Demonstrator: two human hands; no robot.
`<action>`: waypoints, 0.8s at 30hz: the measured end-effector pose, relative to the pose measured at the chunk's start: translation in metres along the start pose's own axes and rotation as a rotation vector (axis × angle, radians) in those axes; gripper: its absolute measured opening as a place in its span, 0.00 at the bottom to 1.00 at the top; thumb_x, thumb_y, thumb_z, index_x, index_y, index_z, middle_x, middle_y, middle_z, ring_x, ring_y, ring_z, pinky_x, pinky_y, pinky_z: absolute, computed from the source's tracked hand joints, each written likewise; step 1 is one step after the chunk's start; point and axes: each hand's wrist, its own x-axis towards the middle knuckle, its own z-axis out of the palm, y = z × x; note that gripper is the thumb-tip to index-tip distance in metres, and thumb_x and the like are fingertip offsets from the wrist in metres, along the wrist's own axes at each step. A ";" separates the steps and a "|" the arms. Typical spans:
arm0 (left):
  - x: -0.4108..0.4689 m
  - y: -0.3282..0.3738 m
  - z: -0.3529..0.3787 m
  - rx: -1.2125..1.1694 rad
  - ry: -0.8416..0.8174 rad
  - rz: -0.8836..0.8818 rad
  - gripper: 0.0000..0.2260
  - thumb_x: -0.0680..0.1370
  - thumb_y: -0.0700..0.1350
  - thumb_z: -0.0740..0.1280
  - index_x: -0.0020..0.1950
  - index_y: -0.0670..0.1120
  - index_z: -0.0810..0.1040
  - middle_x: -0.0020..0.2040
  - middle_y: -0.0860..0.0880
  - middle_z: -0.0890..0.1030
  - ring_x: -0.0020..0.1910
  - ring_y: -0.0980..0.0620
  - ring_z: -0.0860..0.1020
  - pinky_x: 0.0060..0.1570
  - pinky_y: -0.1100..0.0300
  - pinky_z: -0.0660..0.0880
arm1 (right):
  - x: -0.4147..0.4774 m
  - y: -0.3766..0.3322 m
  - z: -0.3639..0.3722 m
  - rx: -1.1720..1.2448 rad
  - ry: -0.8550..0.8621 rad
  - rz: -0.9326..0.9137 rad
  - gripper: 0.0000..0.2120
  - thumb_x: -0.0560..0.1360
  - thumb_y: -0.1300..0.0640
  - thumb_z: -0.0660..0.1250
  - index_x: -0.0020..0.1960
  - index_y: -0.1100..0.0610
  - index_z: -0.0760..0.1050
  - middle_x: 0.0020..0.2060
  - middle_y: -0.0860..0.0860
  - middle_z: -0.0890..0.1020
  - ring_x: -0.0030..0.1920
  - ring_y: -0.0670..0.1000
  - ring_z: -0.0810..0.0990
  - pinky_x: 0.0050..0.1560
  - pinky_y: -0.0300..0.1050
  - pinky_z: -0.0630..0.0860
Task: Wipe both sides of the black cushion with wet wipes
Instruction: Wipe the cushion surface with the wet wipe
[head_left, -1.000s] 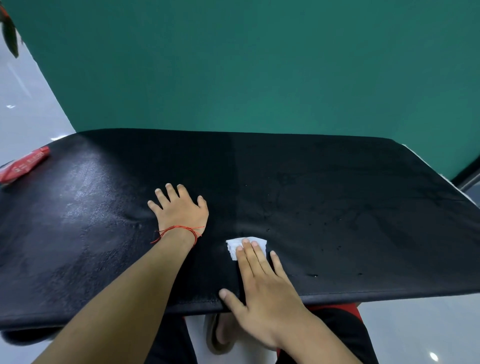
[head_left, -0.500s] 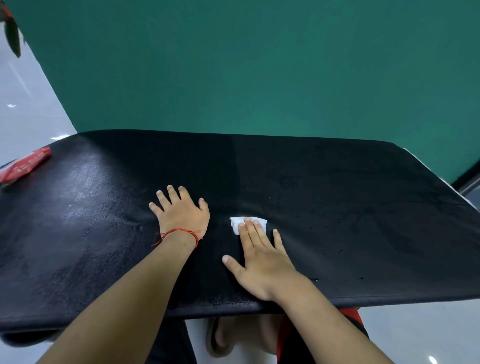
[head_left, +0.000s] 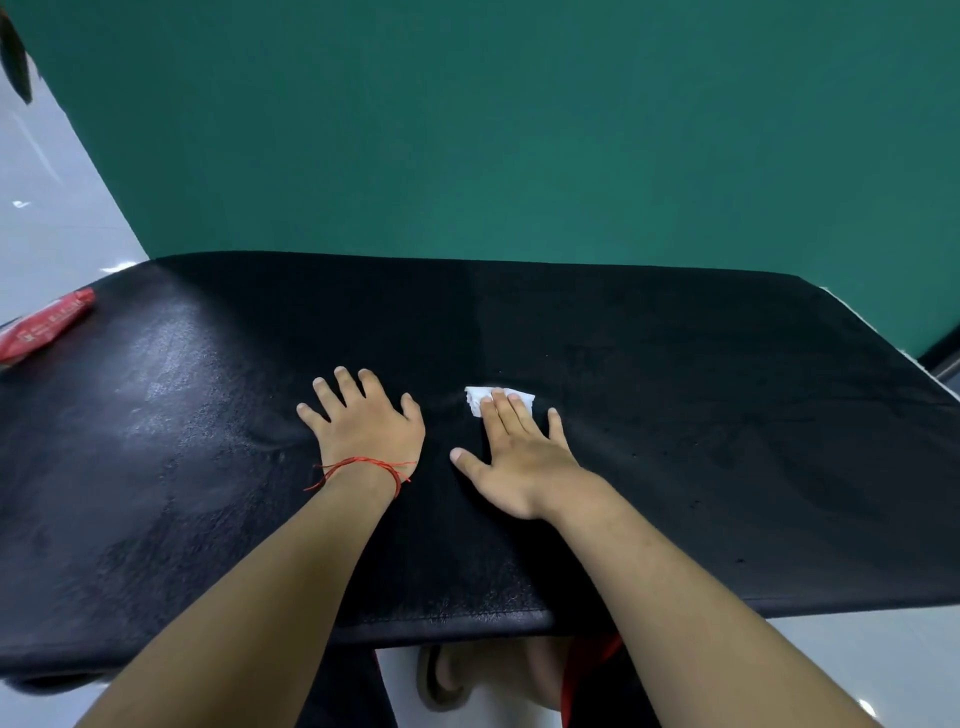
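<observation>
Right now my right hand (head_left: 524, 457) lies flat with fingers spread, three fingertips (head_left: 501, 402) pressing down on one folded white wet wipe (head_left: 498, 399), which sits on the black cushion (head_left: 701, 415) a little right of its middle. My left hand (head_left: 366, 421) is just to the left of it, palm down and fingers splayed, holding nothing, resting directly on the cushion; the two hands are near each other but not touching. One red string bracelet (head_left: 363, 465) circles the left wrist. The cushion, one only, lies flat and wide in front of me, its left half showing a shiny sheen. At its far left edge I see one red packet (head_left: 44, 325). Behind the cushion stands a green wall (head_left: 519, 130).
</observation>
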 end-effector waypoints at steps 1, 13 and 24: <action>0.001 0.000 0.001 -0.001 0.004 0.002 0.34 0.83 0.63 0.47 0.84 0.44 0.57 0.85 0.40 0.55 0.83 0.34 0.50 0.78 0.30 0.50 | 0.005 0.000 -0.002 0.002 -0.001 0.001 0.43 0.82 0.28 0.42 0.85 0.52 0.32 0.83 0.45 0.31 0.81 0.44 0.27 0.80 0.62 0.28; 0.015 0.005 -0.001 0.069 -0.048 0.152 0.30 0.84 0.57 0.46 0.86 0.50 0.48 0.86 0.45 0.49 0.84 0.40 0.46 0.77 0.28 0.50 | 0.059 0.003 -0.026 0.021 -0.005 0.030 0.43 0.82 0.29 0.44 0.86 0.52 0.34 0.84 0.46 0.33 0.82 0.45 0.30 0.81 0.64 0.30; 0.047 0.015 0.001 -0.095 -0.033 0.291 0.27 0.85 0.60 0.49 0.85 0.57 0.55 0.86 0.52 0.53 0.85 0.47 0.49 0.80 0.34 0.48 | 0.100 0.012 -0.039 0.028 -0.002 0.030 0.42 0.82 0.29 0.44 0.86 0.51 0.34 0.84 0.45 0.32 0.82 0.45 0.29 0.81 0.64 0.30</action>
